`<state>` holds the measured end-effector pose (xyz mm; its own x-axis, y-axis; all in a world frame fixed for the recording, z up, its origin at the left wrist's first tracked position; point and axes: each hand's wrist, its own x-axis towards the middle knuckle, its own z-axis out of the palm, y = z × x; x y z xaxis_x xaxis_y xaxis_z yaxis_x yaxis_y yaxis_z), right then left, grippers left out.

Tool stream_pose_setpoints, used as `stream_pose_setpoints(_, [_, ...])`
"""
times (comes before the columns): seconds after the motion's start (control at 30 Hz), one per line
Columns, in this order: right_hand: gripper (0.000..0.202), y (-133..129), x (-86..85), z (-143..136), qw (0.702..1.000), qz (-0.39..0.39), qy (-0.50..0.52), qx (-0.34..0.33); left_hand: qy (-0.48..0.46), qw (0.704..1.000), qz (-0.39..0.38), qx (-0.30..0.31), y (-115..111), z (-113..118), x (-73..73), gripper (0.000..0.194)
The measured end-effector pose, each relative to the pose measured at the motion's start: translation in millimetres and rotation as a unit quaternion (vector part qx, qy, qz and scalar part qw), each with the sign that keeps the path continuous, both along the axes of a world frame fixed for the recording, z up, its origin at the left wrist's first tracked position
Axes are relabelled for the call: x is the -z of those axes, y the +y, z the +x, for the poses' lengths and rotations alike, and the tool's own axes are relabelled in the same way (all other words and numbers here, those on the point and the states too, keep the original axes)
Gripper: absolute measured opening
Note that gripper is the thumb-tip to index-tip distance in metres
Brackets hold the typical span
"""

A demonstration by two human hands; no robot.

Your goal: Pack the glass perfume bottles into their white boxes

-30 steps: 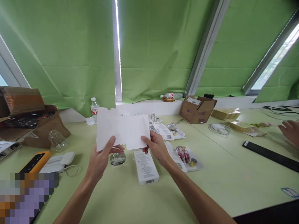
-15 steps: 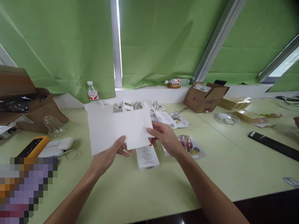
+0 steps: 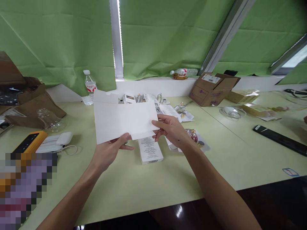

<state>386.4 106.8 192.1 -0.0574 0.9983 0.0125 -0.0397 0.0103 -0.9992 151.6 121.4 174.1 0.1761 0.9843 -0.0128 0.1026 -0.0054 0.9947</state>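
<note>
A white card sheet [image 3: 124, 118] with a stepped outline and creases, like a flattened carton, is held up above the table. My left hand [image 3: 107, 153] grips its lower edge, thumb on top and some fingers hidden underneath. At the right edge, my right hand [image 3: 170, 127] pinches the card between thumb and fingers. A narrow flap hangs along the card's lower right side. Below it lies a white box [image 3: 151, 151] with printed text and a barcode, partly covered. Beside my right forearm sits a red ornament-like bottle [image 3: 192, 135] in clear packaging, partly hidden.
Behind the card lie silvery items in white packaging [image 3: 178, 110]. An open brown carton [image 3: 208, 89] and a bottle lying on its side [image 3: 185, 72] are at the back. To the left are an upright bottle [image 3: 90, 84], an orange-black device [image 3: 30, 143] and a clear jar [image 3: 50, 119].
The card has tilted, so its lower right part now shows as a narrow, bent flap. Both hands keep their hold. The whole view has shifted, with the table appearing higher.
</note>
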Motion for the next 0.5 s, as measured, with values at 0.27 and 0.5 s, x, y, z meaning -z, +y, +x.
stream_pose_setpoints(0.27, [0.036,0.3,0.2,0.2,1.0,0.003,0.0,-0.015,0.01,1.0,-0.007,-0.016,-0.6,0.7,4.6,0.033])
stream_pose_setpoints(0.5, [0.038,0.4,-0.1,9.0,0.999,-0.013,-0.015,-0.038,-0.017,1.0,-0.014,0.001,-1.1,2.9,4.0,0.036])
